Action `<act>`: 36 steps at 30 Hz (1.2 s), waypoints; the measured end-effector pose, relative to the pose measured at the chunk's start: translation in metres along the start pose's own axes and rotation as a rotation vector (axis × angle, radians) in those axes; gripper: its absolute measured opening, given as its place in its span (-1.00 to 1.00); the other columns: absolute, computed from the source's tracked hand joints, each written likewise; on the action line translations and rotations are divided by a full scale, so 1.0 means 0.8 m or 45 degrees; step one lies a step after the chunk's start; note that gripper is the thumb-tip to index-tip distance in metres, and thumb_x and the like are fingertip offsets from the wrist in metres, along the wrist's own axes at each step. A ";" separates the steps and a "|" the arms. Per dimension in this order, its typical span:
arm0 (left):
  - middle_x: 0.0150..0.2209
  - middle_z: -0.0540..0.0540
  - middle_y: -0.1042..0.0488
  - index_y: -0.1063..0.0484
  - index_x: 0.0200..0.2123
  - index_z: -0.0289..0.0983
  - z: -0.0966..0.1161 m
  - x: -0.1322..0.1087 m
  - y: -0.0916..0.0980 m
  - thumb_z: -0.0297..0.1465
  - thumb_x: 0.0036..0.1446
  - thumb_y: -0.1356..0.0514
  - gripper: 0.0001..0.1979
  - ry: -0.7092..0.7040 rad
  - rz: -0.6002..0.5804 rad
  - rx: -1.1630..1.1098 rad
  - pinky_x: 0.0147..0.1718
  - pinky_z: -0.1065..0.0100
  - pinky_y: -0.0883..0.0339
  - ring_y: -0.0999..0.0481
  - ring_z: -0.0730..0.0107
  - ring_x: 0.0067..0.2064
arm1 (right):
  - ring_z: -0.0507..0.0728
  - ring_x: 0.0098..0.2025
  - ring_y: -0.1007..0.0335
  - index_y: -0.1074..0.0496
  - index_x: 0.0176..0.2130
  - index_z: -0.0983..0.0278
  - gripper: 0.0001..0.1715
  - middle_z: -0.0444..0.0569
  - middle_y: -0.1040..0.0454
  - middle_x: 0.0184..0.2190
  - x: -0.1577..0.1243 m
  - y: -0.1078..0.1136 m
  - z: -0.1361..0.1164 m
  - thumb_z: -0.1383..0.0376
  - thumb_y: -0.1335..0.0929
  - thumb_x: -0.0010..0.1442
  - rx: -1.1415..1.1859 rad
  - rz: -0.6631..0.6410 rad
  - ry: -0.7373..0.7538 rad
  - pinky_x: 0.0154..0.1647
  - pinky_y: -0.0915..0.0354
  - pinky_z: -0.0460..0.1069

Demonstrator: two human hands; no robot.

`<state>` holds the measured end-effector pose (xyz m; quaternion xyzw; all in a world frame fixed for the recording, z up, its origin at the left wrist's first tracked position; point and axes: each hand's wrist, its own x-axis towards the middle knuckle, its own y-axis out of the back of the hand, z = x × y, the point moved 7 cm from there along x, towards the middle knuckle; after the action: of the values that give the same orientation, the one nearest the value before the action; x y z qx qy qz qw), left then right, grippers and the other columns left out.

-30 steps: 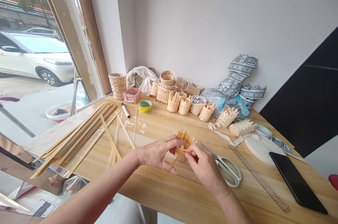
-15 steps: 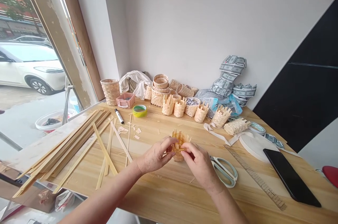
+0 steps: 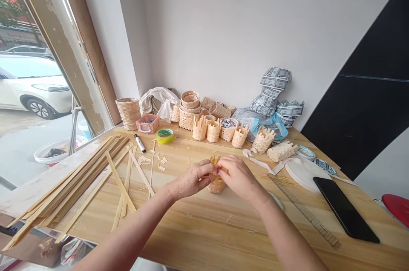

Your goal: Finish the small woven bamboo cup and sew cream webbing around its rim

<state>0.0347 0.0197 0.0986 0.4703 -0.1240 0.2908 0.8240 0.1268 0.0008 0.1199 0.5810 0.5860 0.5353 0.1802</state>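
A small unfinished woven bamboo basket (image 3: 216,184) stands on the wooden table (image 3: 204,228), its upright strips sticking up between my hands. My left hand (image 3: 191,178) grips its left side with fingers curled. My right hand (image 3: 238,176) covers its right side and top, fingers pinched on the strips. Most of the basket is hidden by both hands.
Long bamboo strips (image 3: 73,185) lie at the left. Several small baskets (image 3: 211,128), a green tape roll (image 3: 165,135), a marker (image 3: 139,143) and a pink box (image 3: 147,123) line the back. A ruler (image 3: 303,210), a black phone (image 3: 345,209) and a white disc (image 3: 303,171) lie at the right.
My right hand has moved up and over the basket's top and now hides the scissors. Both hands have closed in tighter on the basket.
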 end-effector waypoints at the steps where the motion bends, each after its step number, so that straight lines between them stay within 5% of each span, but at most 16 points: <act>1: -0.31 -0.10 -0.31 -0.28 -0.32 -0.31 0.001 0.000 -0.001 -0.46 0.17 0.02 -0.90 -0.009 -0.020 -0.001 -0.30 0.42 -0.21 -0.31 0.43 -0.28 | 0.06 -0.34 -0.24 -0.34 -0.51 0.26 -0.78 -0.13 -0.37 -0.49 -0.001 -0.002 0.001 0.55 -0.23 -0.01 0.009 -0.030 0.004 -0.30 -0.13 -0.06; 10: -0.32 -0.10 -0.31 -0.36 -0.33 -0.31 0.007 0.005 -0.008 -0.43 0.19 0.04 -0.80 -0.046 -0.188 0.012 -0.31 0.45 -0.20 -0.34 0.44 -0.30 | 0.00 -0.41 -0.20 -0.26 -0.55 0.29 -0.78 -0.15 -0.27 -0.49 -0.009 0.004 0.007 0.53 -0.21 0.03 0.030 -0.170 0.024 -0.39 -0.09 -0.11; 15: -0.35 -0.08 -0.29 -0.28 -0.45 -0.33 0.007 0.010 -0.007 -0.51 0.14 0.02 -0.85 -0.088 -0.172 0.046 -0.38 0.48 -0.18 -0.30 0.48 -0.36 | 0.00 -0.37 -0.22 -0.26 -0.50 0.28 -0.80 -0.15 -0.32 -0.47 -0.008 0.000 0.003 0.53 -0.22 0.04 0.008 -0.185 0.032 -0.37 -0.09 -0.12; 22: -0.36 -0.07 -0.32 -0.35 -0.36 -0.33 0.002 0.018 -0.010 -0.47 0.19 0.05 -0.80 -0.089 -0.178 0.030 -0.37 0.49 -0.17 -0.32 0.49 -0.35 | 0.04 -0.39 -0.22 -0.25 -0.52 0.29 -0.82 -0.12 -0.33 -0.51 -0.012 -0.005 0.007 0.49 -0.23 0.06 -0.088 -0.125 -0.044 -0.37 -0.03 -0.07; 36: -0.46 -0.01 -0.22 -0.24 -0.56 -0.34 -0.003 0.027 -0.017 -0.55 0.09 0.04 -0.79 -0.070 -0.228 0.052 -0.48 0.48 -0.10 -0.22 0.53 -0.44 | 0.02 -0.43 -0.18 -0.23 -0.47 0.28 -0.80 -0.14 -0.30 -0.49 -0.020 -0.004 0.019 0.51 -0.16 0.09 -0.013 -0.254 0.075 -0.44 -0.04 -0.09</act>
<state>0.0594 0.0241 0.0983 0.5040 -0.0981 0.2053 0.8332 0.1420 -0.0061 0.1053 0.5029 0.6433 0.5346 0.2180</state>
